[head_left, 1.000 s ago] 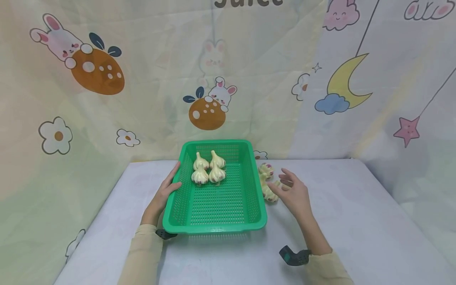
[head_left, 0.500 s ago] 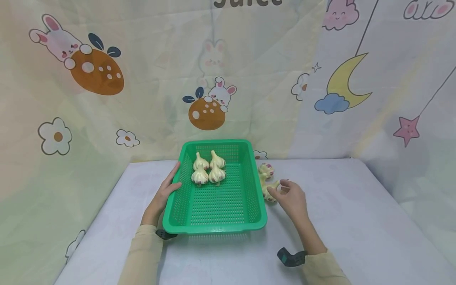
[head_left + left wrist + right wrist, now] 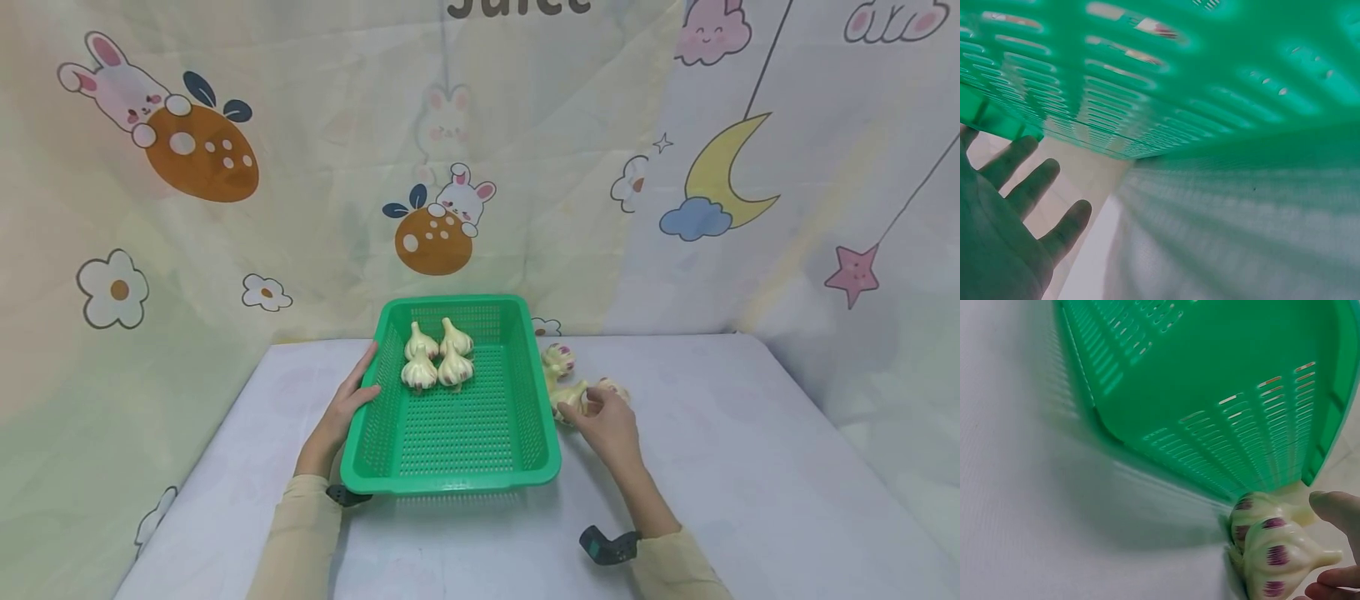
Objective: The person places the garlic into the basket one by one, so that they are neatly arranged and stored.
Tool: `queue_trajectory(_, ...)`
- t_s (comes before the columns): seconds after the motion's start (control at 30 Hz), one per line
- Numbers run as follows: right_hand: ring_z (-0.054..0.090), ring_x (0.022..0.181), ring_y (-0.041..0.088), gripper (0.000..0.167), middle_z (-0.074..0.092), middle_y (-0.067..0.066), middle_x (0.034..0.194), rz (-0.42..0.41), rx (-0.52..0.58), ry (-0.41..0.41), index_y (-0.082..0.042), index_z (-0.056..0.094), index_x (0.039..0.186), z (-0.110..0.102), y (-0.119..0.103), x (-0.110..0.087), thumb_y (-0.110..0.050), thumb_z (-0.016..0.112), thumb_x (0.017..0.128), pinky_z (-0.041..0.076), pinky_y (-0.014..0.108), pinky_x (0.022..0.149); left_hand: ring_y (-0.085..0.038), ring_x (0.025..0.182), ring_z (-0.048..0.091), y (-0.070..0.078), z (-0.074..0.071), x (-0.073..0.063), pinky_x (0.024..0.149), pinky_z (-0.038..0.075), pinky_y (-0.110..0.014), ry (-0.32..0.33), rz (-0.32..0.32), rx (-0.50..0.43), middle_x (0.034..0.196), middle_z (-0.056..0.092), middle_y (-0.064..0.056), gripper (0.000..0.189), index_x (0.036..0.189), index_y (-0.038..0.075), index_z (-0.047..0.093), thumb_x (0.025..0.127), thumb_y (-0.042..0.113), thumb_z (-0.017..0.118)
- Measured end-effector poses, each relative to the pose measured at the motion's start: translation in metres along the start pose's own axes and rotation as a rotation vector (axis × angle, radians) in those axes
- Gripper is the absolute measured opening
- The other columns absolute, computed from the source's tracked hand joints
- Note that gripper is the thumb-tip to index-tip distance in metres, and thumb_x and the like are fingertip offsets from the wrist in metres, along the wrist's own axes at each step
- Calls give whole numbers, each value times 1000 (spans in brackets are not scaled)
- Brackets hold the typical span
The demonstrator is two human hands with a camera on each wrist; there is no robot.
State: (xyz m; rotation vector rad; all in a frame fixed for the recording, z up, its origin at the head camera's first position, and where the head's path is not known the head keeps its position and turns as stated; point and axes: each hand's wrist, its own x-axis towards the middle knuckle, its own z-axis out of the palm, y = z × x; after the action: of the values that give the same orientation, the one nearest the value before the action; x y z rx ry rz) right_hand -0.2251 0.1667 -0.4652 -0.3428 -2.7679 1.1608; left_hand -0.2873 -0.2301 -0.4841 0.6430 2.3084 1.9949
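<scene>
A green plastic basket (image 3: 457, 482) stands in the middle of the table, with several garlic bulbs (image 3: 437, 358) grouped at its far left. My left hand (image 3: 336, 421) rests against its left side, thumb over the rim; the left wrist view shows the fingers (image 3: 1035, 187) straight and spread. Right of the basket lie more garlic bulbs (image 3: 558, 358). My right hand (image 3: 613, 429) is at the nearest of these, thumb and fingers apart around its stem. In the right wrist view, a gap separates the thumb (image 3: 1338, 509) from the purple-streaked bulb (image 3: 1279, 556), whose stem points toward the fingers.
The white table (image 3: 750, 467) extends to both sides of the basket. Behind its far edge hangs a patterned cloth (image 3: 322, 208). One more garlic bulb (image 3: 617, 388) shows just beyond my right hand, partly covered by it. Basket and bulbs on its right lie close together.
My right hand has moved down and left to the nearest bulb outside the basket, its thumb and fingers drawing closer together. The left hand and basket have kept their places.
</scene>
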Motion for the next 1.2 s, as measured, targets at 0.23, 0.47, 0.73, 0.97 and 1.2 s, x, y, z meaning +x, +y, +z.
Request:
queue_trajectory(0.23, 59, 111, 38, 72, 58, 27, 125, 7, 2, -3, 7, 51, 130, 5, 3, 0, -44, 69, 82, 52, 46, 87, -26, 148, 1, 0, 0, 0, 115, 5, -58, -3, -4, -6, 161, 3, 3, 66, 154, 25, 11, 96, 13, 40)
queue_trajectory(0.47, 58, 110, 38, 71, 60, 27, 120, -17, -10, 5, 10, 52, 128, 7, 5, 1, -41, 70, 82, 50, 48, 88, -25, 148, 1, 1, 1, 0, 116, 4, -57, 1, 2, -13, 161, 4, 2, 66, 155, 23, 11, 96, 13, 40)
queue_trajectory(0.73, 57, 85, 25, 67, 64, 19, 98, -45, -26, 10, 10, 56, 123, 11, 8, 4, -40, 72, 81, 50, 38, 73, -25, 148, 1, 1, 2, 1, 116, 5, -57, 7, 4, -6, 161, 4, 2, 66, 155, 23, 11, 96, 11, 39)
queue_trajectory(0.97, 43, 63, 15, 52, 50, 5, 70, -58, -24, 4, 7, 65, 107, 15, 11, 6, -37, 73, 80, 33, 25, 52, -26, 148, 0, 1, 1, 1, 116, 5, -58, 5, 1, -8, 161, 4, 2, 66, 154, 23, 11, 96, 12, 40)
queue_trajectory(1.2, 45, 63, 14, 54, 55, 6, 70, -70, -22, 33, 7, 65, 109, 19, 12, 6, -37, 74, 80, 33, 24, 52, -27, 148, 0, 10, 2, -2, 116, 4, -57, 1, -1, -15, 161, 3, -1, 66, 155, 20, 10, 96, 9, 39)
